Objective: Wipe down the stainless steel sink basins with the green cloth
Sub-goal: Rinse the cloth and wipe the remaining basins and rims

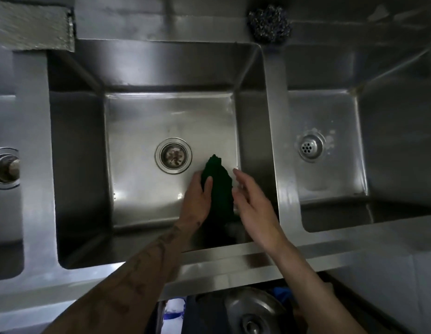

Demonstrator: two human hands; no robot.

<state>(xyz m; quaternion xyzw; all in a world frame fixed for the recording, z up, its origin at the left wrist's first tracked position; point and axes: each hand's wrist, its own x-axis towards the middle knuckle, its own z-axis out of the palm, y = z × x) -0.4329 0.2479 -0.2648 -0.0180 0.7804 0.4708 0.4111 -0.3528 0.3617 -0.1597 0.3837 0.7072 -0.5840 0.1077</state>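
The dark green cloth (pixel 218 186) hangs bunched in the middle sink basin (pixel 142 121), just right of its round drain (pixel 173 155). My left hand (pixel 197 198) grips the cloth from the left, with the thumb laid over its front. My right hand (pixel 253 203) is close to the cloth's right side, fingers straight and relaxed, holding nothing. Whether it touches the cloth I cannot tell. The cloth's lower part is lost in shadow between my hands.
A right basin (pixel 330 112) with a perforated drain (pixel 310 146) and a left basin (pixel 7 213) with a plug (pixel 5 168) flank the middle one. A steel wool scourer (pixel 270 22) and a grey block (pixel 33 25) sit on the back ledge. A metal bowl (pixel 253 314) lies below the front rim.
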